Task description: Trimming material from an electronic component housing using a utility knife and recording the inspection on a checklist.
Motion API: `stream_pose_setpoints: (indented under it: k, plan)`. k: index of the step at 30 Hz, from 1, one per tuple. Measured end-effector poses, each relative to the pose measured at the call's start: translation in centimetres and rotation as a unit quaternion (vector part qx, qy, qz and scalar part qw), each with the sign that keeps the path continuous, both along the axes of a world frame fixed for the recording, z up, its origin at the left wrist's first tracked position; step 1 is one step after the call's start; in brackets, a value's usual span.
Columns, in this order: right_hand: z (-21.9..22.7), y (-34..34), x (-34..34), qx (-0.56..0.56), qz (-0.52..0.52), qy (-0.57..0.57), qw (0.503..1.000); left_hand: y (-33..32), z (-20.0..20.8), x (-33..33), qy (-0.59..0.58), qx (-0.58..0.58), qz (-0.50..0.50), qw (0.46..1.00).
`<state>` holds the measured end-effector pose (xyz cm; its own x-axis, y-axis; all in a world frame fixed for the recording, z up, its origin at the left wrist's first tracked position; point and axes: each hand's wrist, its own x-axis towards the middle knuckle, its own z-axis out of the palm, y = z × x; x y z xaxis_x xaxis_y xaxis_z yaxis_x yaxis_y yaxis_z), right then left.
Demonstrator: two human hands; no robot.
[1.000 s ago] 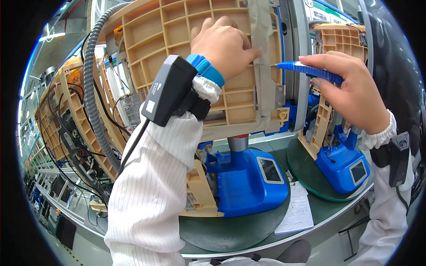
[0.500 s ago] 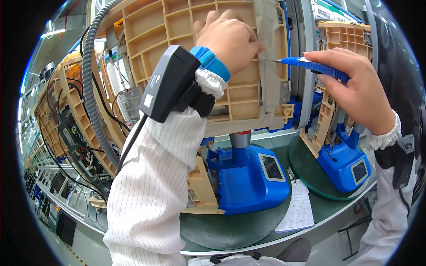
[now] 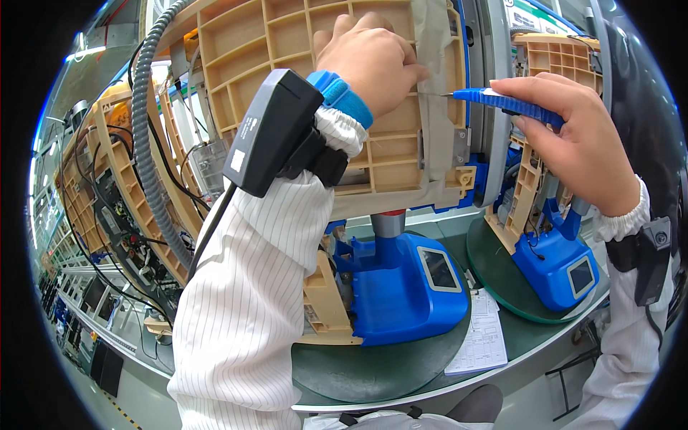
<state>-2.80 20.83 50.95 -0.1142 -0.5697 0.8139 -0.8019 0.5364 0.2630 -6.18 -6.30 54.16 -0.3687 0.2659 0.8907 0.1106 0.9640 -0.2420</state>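
Observation:
A blue utility knife (image 3: 505, 104) is gripped in my right hand (image 3: 573, 136). Its thin blade points left and lies at a strip of greyish tape (image 3: 435, 122) that runs down the right part of a beige ribbed panel (image 3: 390, 154). My left hand (image 3: 369, 61) is bent over the panel's ribs, left of the tape. Its fingers are curled, with the tips mostly hidden, and one digit points toward the tape, just above the blade. More tape runs along the panel's lower edge.
Below the panel, a blue base with a small screen (image 3: 401, 290) stands on a dark green round plate (image 3: 373, 376). A similar unit (image 3: 552, 269) stands at the right. Printed sheets (image 3: 479, 344) lie between them. A grey corrugated hose (image 3: 141, 115) and cables hang at the left.
The knife and my right hand have shifted very slightly; the blade stays at the tape. My left hand keeps its place on the panel.

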Motion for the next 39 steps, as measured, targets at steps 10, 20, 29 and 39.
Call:
stream_pose_setpoints:
  k: [10,20,29,39]
  plan:
    - [-0.2,-0.3,1.3,-0.017,-0.018,-0.014,1.0,0.3,0.0,-0.3,0.011,-0.007,0.002,1.0]
    - [-0.9,-0.1,0.7,-0.018,-0.019,-0.03,0.999,0.3,0.1,-0.6,0.002,-0.005,-0.004,1.0]
    - [-1.0,-0.4,0.5,-0.021,-0.026,-0.014,0.999,0.0,0.1,-0.4,0.007,-0.015,0.0,1.0]
    - [-1.7,0.2,1.5,-0.01,-0.006,-0.064,0.998,-0.1,0.1,-0.8,0.012,-0.032,0.01,0.999]
